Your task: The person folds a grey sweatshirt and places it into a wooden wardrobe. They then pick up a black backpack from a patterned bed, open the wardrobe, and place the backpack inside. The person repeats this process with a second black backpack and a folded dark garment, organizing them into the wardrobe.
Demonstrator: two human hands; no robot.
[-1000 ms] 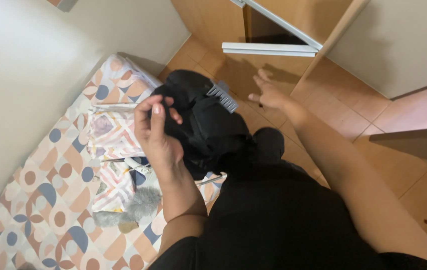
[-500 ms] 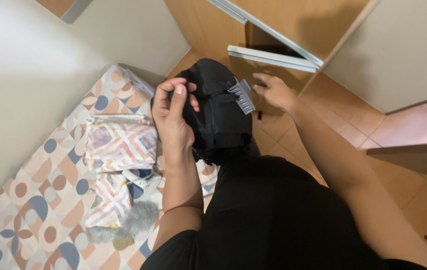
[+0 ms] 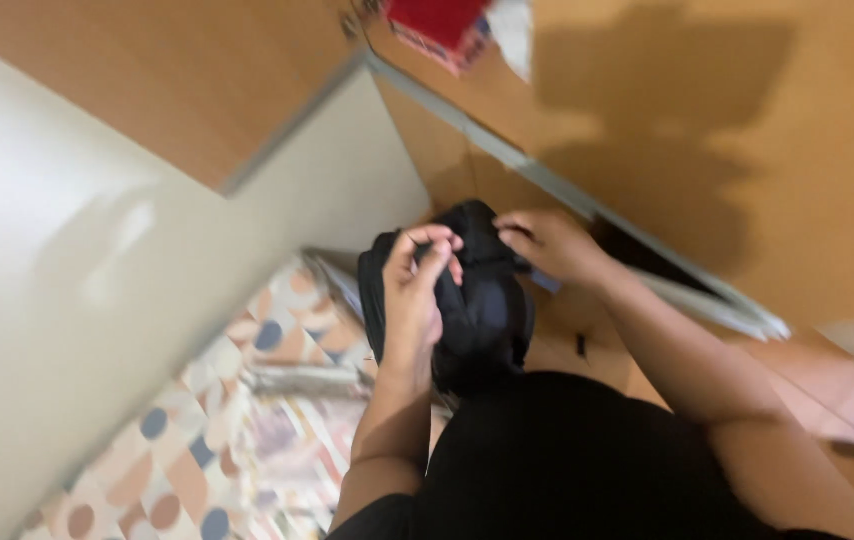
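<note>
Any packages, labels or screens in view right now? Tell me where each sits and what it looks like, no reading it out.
Red box: top edge of the frame, on the wooden cabinet; boxy, red with a paler patterned lower edge, blurred.
White item: beside the box on its right; a white wrapper or paper, too blurred to tell which.
No screens or signs visible.

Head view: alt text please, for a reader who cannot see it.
Both of a person's hands grip a bundled black garment held up at chest height, the left hand at its near side and the right hand on top. Behind it stands a wooden cabinet; below left lies a patterned bed sheet.
</note>
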